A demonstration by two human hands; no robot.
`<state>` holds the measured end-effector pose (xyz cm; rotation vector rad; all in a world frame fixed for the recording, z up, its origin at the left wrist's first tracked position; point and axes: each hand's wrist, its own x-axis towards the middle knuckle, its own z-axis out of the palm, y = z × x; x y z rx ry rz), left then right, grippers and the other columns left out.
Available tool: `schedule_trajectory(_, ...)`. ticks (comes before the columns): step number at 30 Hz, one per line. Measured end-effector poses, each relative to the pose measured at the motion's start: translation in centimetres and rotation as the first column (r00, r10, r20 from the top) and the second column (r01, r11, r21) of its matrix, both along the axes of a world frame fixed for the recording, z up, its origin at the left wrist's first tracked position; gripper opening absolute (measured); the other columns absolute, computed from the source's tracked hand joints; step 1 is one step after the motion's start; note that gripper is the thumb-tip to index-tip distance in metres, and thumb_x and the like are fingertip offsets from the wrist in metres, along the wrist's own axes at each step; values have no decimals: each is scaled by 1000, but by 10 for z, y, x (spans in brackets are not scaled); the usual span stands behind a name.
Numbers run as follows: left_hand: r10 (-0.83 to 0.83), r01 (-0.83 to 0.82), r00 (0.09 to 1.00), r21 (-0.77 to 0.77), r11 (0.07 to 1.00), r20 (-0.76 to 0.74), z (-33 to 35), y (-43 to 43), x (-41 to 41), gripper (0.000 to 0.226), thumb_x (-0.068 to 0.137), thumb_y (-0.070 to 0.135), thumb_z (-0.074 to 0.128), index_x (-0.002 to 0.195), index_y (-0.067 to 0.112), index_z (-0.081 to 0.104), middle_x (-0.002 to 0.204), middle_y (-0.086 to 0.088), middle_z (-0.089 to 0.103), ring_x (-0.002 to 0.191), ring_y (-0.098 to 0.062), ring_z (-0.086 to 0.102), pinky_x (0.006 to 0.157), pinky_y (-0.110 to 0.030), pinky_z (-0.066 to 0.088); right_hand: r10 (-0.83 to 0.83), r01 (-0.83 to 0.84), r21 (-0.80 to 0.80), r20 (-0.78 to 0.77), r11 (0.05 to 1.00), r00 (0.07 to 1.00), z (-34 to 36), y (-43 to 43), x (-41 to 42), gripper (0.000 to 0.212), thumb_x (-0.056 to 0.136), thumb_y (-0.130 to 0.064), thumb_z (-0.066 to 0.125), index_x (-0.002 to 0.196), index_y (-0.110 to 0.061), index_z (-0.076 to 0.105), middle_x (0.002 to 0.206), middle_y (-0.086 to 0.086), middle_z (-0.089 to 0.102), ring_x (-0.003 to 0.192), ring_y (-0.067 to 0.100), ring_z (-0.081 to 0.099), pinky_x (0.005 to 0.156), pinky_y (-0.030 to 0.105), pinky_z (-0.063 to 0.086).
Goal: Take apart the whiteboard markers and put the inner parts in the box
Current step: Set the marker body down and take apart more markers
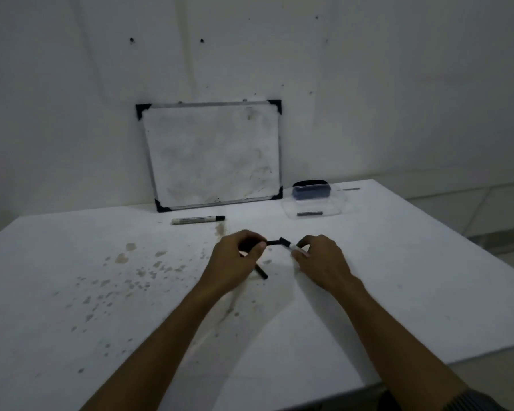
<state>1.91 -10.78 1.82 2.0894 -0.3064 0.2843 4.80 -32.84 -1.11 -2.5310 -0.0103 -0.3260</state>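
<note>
Black inner rod [273, 242] spans between both hands [237, 256].

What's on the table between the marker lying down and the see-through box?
Nothing: in the head view, bare table runs from the marker to the box.

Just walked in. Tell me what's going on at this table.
A person is taking a whiteboard marker apart. The right hand grips the marker body while the left hand holds a black inner rod at its open end. Another whole marker lies near the whiteboard, and the clear plastic box already holds one dark rod.
</note>
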Motion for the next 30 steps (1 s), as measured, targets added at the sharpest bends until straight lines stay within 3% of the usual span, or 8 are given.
schedule_trajectory(3,27,-26,998,-25,999,63,21,-32,28,18,102,24,67,114,17,78,102,4,78,94,-8,71,79,-7,49,83,-79,49,-74,996,994,2,-20,4,45,88,-62,62,111,-24,72,94,-4,67,81,9,63,66,24,47)
schedule_trajectory(6,-3,3,998,-5,1000,61,40,-64,66,25,105,24,62,124,16,77,110,-4,79,100,-18,72,92,-27,55,99,-93,68,-103,993,990,6,-55,18,45,92,-60,57,113,-24,73,94,-8,63,81,6,61,66,21,46)
schedule_trajectory(9,-39,33,998,113,993,48,54,-93,109,26,105,23,62,124,15,77,109,-5,79,100,-20,72,88,-26,51,-2,2,14,-48,1000,999,6,-96,41,39,96,-48,59,120,-19,73,118,8,64,104,23,63,90,33,49)
schedule_trajectory(12,-59,49,998,254,966,31,62,-119,156,24,101,19,67,122,12,78,114,-7,79,102,-19,70,88,-24,49,-146,137,-155,-46,978,988,-1,-125,59,54,95,-56,55,138,-23,61,145,11,51,133,31,46,111,41,32)
schedule_trajectory(15,-85,87,996,404,911,-21,63,-146,201,25,98,19,71,120,10,78,117,-11,79,104,-25,72,91,-31,55,-192,170,-249,-66,953,979,-15,-133,70,69,95,-69,35,152,-31,41,163,10,32,150,32,24,121,47,15)
schedule_trajectory(22,-79,178,980,644,744,-180,33,-202,266,24,91,15,77,112,6,81,111,-14,79,99,-29,73,92,-38,61,-187,159,-295,-71,942,980,-30,-135,84,74,96,-71,21,158,-32,26,169,7,16,156,31,9,124,50,3)
schedule_trajectory(28,-3,159,975,686,711,-222,21,-209,285,16,90,15,78,100,3,76,113,-20,78,95,-28,72,91,-40,60,-177,149,-295,-69,944,982,-32,-137,88,73,96,-71,22,158,-32,26,169,8,15,156,31,7,123,52,2)
schedule_trajectory(30,1,169,971,690,704,-239,23,-208,286,19,91,15,77,106,3,76,116,-21,77,102,-31,73,92,-40,60,-177,148,-286,-78,947,981,-31,-137,87,73,96,-72,23,157,-32,27,169,8,16,156,31,7,123,52,3)
